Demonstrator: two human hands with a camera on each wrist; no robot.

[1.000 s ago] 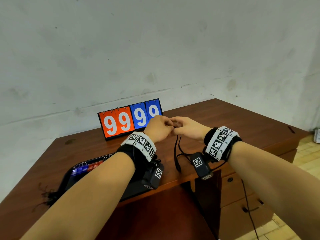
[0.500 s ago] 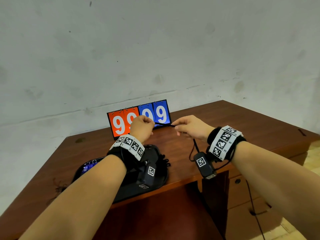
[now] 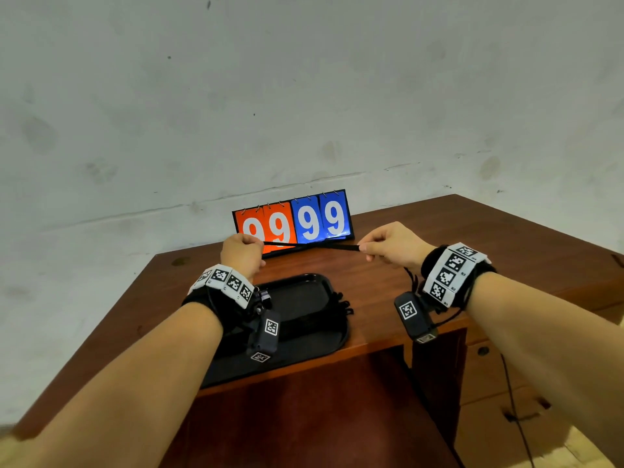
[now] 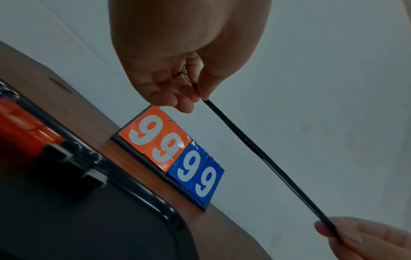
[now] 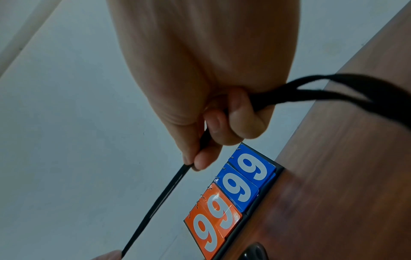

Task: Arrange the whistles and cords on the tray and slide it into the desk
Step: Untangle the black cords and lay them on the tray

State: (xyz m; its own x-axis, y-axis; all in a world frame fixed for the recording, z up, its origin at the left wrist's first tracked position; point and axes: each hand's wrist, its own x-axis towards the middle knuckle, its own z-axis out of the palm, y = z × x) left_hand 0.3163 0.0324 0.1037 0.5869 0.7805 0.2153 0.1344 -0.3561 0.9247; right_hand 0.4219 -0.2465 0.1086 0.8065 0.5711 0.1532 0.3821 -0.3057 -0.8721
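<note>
A black cord (image 3: 310, 246) is stretched taut between my two hands above the desk. My left hand (image 3: 243, 248) pinches its left end (image 4: 201, 95). My right hand (image 3: 374, 248) pinches the cord (image 5: 169, 190) between thumb and forefinger, and the slack loop (image 5: 333, 88) runs out behind the curled fingers and hangs by the wrist. A black tray (image 3: 304, 298) lies on the desk below my left wrist, with a bundle of black cords (image 3: 341, 304) at its right rim. An orange whistle (image 4: 24, 123) shows on the tray in the left wrist view.
A flip scoreboard (image 3: 293, 221) reading 99 99 stands at the back of the wooden desk (image 3: 506, 244) against the wall. Drawers (image 3: 486, 366) are at the desk's right front, and a wire (image 3: 513, 400) hangs before them.
My hands, together a second ago, have drawn apart and risen, pulling the cord straight between them. The head view has tilted up and shifted.
</note>
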